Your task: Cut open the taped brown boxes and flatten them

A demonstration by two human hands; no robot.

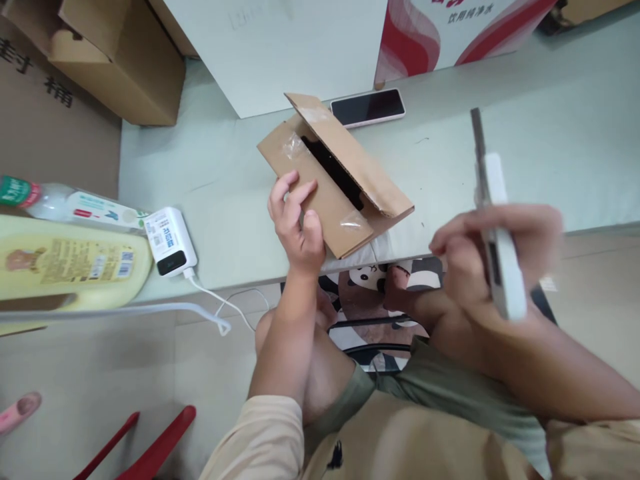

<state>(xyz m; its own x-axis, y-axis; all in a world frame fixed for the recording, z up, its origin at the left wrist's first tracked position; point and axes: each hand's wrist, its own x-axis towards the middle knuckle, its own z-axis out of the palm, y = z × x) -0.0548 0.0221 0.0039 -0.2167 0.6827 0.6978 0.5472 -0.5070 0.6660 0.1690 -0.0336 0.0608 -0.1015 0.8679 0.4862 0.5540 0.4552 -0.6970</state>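
A small brown cardboard box (327,200) lies near the front edge of the table. One long flap is lifted along a dark gap, and torn clear tape clings to the cardboard. My left hand (300,230) grips the box's near left side with curled fingers, the thumb on its top face. Off to the right and apart from the box, my right hand (465,267) is closed around a box cutter (496,177) with a white handle. Its grey blade is extended and points away from me. Motion blurs this hand slightly.
Behind the box lies a phone (369,108), with a white carton (300,47) beyond it. At left are a white charging device (171,243) with a cable, a yellow jug (75,263), a plastic bottle (75,205) and brown cartons (120,80). A red chair part (160,447) stands below.
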